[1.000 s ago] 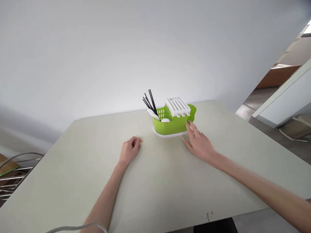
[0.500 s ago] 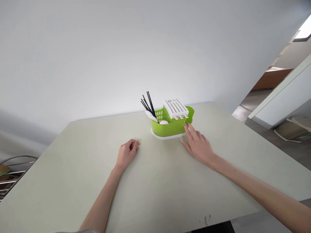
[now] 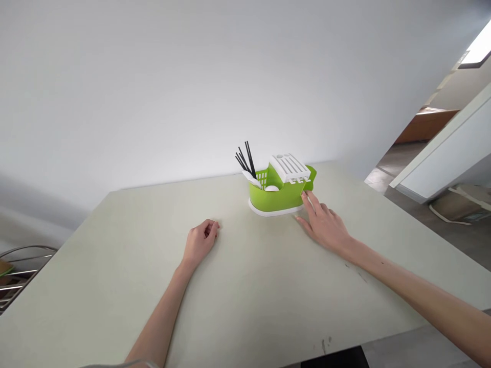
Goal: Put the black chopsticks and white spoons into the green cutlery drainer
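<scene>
A green and white kitchen utensil holder [image 3: 278, 199] stands near the back of the table. Several black chopsticks [image 3: 249, 159] lean out of its left part, along with white spoons [image 3: 252, 179]. On its right part sits a white slotted top [image 3: 290, 167] with small hooks. My right hand [image 3: 326, 225] has its fingers stretched out, the fingertips against the holder's right front side, the thumb lower and apart. My left hand [image 3: 200, 239] rests on the table in a loose fist, away from the holder, with nothing visible in it.
The pale table [image 3: 249, 286] meets a white wall [image 3: 192, 92] at the back. A metal rack [image 3: 23, 276] is at the far left. Beyond the table's right edge are a white panel [image 3: 448, 143] and a floor. Something black [image 3: 337, 358] shows at the front edge.
The utensil holder has slid to the right and slightly back, my right hand moving along with it. My left hand has stayed in place.
</scene>
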The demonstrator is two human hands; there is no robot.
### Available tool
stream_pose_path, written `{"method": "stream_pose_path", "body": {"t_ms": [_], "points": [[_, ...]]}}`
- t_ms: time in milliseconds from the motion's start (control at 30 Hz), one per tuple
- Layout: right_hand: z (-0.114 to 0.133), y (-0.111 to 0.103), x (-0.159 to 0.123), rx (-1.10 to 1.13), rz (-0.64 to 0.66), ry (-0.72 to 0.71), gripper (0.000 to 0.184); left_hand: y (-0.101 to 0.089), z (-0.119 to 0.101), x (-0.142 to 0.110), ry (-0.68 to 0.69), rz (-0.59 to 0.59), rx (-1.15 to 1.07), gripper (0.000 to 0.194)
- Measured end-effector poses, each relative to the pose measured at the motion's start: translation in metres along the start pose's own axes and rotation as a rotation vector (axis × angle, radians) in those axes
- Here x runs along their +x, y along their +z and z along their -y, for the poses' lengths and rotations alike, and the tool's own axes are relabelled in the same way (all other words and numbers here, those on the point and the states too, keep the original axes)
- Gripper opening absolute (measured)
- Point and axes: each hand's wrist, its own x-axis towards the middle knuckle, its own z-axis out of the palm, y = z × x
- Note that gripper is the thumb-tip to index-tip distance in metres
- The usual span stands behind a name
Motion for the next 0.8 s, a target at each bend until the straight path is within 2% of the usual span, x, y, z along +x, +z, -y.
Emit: {"method": "stream_pose_path", "body": {"t_ms": [500, 800], "points": [[-0.05, 0.019, 0.001, -0.069, 0.055, 0.106, 0.073, -0.002, 0.018, 0.0, 0.003, 0.012, -0.019, 0.034], [-0.096, 0.029, 0.004, -0.034, 0.195, 0.207, 0.078, -0.007, 0.027, -0.001, 0.012, 0.008, -0.005, 0.036]]}}
